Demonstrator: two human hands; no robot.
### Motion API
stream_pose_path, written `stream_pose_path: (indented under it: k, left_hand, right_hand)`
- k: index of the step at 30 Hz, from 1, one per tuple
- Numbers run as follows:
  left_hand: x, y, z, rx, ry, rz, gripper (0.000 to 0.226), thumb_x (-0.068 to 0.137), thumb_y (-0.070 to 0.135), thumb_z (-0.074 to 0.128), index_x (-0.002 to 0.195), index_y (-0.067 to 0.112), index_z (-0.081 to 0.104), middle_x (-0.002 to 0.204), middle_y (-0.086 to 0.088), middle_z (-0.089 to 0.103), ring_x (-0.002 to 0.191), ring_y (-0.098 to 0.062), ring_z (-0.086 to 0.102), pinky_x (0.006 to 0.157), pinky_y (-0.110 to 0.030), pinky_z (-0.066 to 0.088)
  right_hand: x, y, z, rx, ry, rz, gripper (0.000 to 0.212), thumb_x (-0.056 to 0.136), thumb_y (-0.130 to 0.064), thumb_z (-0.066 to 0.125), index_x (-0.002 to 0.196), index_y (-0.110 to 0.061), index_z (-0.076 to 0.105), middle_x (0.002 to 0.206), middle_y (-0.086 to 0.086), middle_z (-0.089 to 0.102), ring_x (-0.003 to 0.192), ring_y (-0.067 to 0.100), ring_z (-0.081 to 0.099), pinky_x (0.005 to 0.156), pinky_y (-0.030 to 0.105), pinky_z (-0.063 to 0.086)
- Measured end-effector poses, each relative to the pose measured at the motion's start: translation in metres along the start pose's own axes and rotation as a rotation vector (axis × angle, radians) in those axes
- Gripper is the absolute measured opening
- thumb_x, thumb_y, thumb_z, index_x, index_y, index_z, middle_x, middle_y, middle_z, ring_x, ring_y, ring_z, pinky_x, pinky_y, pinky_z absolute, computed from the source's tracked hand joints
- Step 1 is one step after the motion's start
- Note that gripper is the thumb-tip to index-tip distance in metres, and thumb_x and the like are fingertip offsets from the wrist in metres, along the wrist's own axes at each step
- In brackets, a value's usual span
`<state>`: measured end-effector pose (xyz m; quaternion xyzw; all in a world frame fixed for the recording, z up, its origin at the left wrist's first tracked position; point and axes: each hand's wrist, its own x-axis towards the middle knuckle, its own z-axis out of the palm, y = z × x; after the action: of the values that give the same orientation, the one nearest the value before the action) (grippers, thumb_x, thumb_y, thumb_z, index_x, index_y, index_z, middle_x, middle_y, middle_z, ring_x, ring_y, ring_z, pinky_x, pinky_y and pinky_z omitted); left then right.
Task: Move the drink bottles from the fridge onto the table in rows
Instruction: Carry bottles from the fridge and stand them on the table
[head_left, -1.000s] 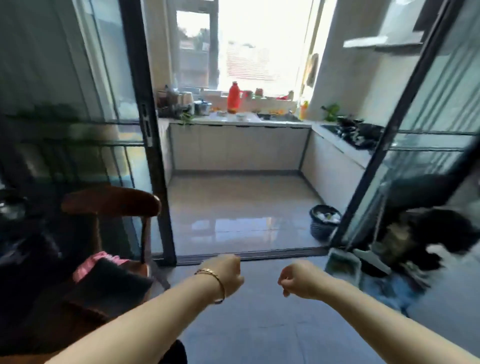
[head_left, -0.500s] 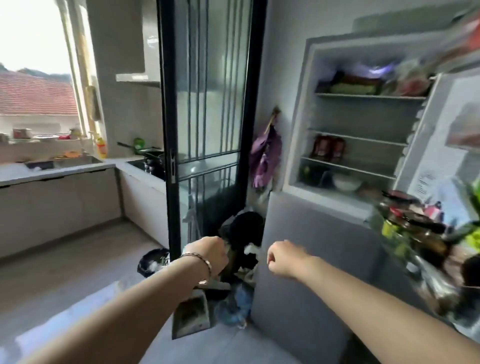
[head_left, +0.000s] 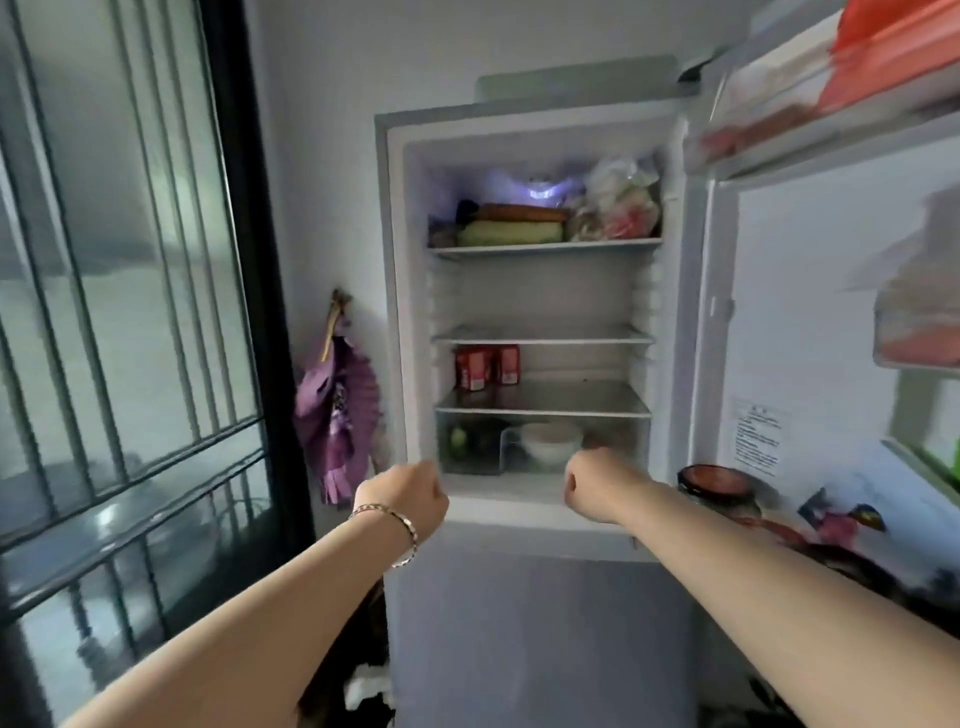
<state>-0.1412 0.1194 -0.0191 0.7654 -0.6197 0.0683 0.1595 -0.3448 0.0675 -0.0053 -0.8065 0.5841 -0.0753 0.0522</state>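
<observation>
Your drink bottles (head_left: 474, 368) stand just left of the frame's centre: two red-labelled ones, upright and side by side, at the left end of a glass shelf (head_left: 566, 399) in the open fridge (head_left: 540, 291). Their long axis runs straight up and down, and the shelf to their right is bare, so a sideways grasp around the body looks open to you.

Both your hands sit below that shelf, in front of the fridge's lower edge. Your left hand (head_left: 410, 493) is clenched into a fist and holds nothing; your right hand (head_left: 592, 486) is clenched and empty too. The bottles lie up and slightly right of your left hand, up and further left of your right, so the left hand looks the nearer one. Either must uncurl before it can take a bottle.

Below the shelf, a white bowl (head_left: 550, 441) sits behind the clear drawer front. The fridge door (head_left: 810, 312) stands open at the right of the frame.
</observation>
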Motion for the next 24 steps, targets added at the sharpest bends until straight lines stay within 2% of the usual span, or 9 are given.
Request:
stream_pose_path:
  k: [2, 5, 7, 10, 13, 17, 19, 21, 24]
  left_hand:
    - [0.047, 0.0, 0.008, -0.059, 0.004, 0.024, 0.021, 0.086, 0.024, 0.042, 0.098, 0.021, 0.059, 0.099, -0.002, 0.066, 0.089, -0.024, 0.062, 0.073, -0.029, 0.047]
    - [0.109, -0.001, 0.029, -0.091, 0.02, 0.059, 0.016, 0.086, 0.024, 0.044, 0.094, 0.02, 0.058, 0.095, -0.003, 0.067, 0.086, -0.026, 0.062, 0.07, -0.027, 0.045]
    - [0.145, -0.003, 0.048, -0.098, 0.035, 0.062, 0.017, 0.087, 0.025, 0.044, 0.095, 0.021, 0.059, 0.096, -0.002, 0.066, 0.085, -0.026, 0.061, 0.069, -0.027, 0.043]
    - [0.199, -0.007, 0.081, -0.119, 0.04, 0.051, 0.017, 0.087, 0.026, 0.044, 0.095, 0.023, 0.058, 0.093, 0.0, 0.064, 0.079, -0.023, 0.057, 0.068, -0.027, 0.041]
    - [0.25, -0.008, 0.111, -0.143, 0.081, 0.031, 0.016, 0.088, 0.024, 0.044, 0.094, 0.021, 0.058, 0.082, -0.001, 0.061, 0.069, -0.02, 0.051, 0.06, -0.025, 0.038]
    - [0.31, -0.007, 0.134, -0.183, 0.092, -0.005, 0.018, 0.086, 0.02, 0.047, 0.099, 0.019, 0.059, 0.091, -0.006, 0.065, 0.071, -0.024, 0.052, 0.063, -0.028, 0.042]
    - [0.332, -0.007, 0.143, -0.215, 0.093, -0.009, 0.023, 0.086, 0.018, 0.048, 0.107, 0.019, 0.058, 0.099, -0.008, 0.065, 0.081, -0.028, 0.057, 0.069, -0.03, 0.045]
    - [0.349, -0.007, 0.153, -0.252, 0.068, -0.012, 0.027, 0.088, 0.019, 0.048, 0.113, 0.019, 0.056, 0.103, -0.007, 0.064, 0.085, -0.026, 0.058, 0.071, -0.028, 0.043]
    - [0.363, -0.013, 0.162, -0.28, 0.058, -0.024, 0.025, 0.087, 0.019, 0.05, 0.111, 0.02, 0.057, 0.099, -0.005, 0.065, 0.079, -0.024, 0.056, 0.068, -0.024, 0.041]
  right_hand:
    - [0.038, 0.002, -0.002, 0.023, 0.043, 0.053, 0.028, 0.09, -0.009, 0.045, 0.11, -0.013, 0.064, 0.112, 0.017, 0.062, 0.106, 0.031, 0.06, 0.082, 0.031, 0.047]
    - [0.094, 0.004, 0.006, 0.024, 0.086, 0.114, 0.025, 0.089, -0.011, 0.047, 0.106, -0.009, 0.064, 0.106, 0.008, 0.064, 0.1, 0.029, 0.061, 0.075, 0.028, 0.046]
    - [0.133, 0.004, 0.015, 0.059, 0.122, 0.123, 0.026, 0.088, -0.014, 0.047, 0.108, -0.013, 0.065, 0.11, 0.007, 0.065, 0.104, 0.028, 0.061, 0.08, 0.029, 0.048]
    - [0.204, 0.005, 0.031, 0.168, 0.205, 0.076, 0.023, 0.089, -0.02, 0.051, 0.106, -0.017, 0.066, 0.11, 0.004, 0.067, 0.102, 0.027, 0.061, 0.081, 0.029, 0.048]
    - [0.282, 0.002, 0.047, 0.327, 0.286, -0.003, 0.026, 0.089, -0.022, 0.055, 0.113, -0.016, 0.063, 0.114, 0.004, 0.065, 0.102, 0.025, 0.061, 0.078, 0.026, 0.044]
    - [0.385, -0.017, 0.063, 0.461, 0.204, -0.094, 0.041, 0.086, -0.021, 0.061, 0.124, -0.009, 0.055, 0.125, 0.011, 0.057, 0.112, 0.028, 0.057, 0.095, 0.035, 0.047]
    - [0.431, -0.03, 0.068, 0.488, 0.131, -0.148, 0.043, 0.085, -0.021, 0.061, 0.126, -0.008, 0.052, 0.127, 0.012, 0.056, 0.116, 0.029, 0.055, 0.099, 0.039, 0.046]
    - [0.47, -0.041, 0.072, 0.553, 0.081, -0.13, 0.062, 0.083, -0.019, 0.065, 0.137, -0.004, 0.038, 0.137, 0.017, 0.046, 0.128, 0.031, 0.045, 0.107, 0.039, 0.039]
    - [0.513, -0.05, 0.075, 0.775, 0.034, -0.007, 0.104, 0.077, -0.014, 0.073, 0.148, 0.003, -0.001, 0.155, 0.019, 0.013, 0.144, 0.032, 0.016, 0.118, 0.04, 0.019]
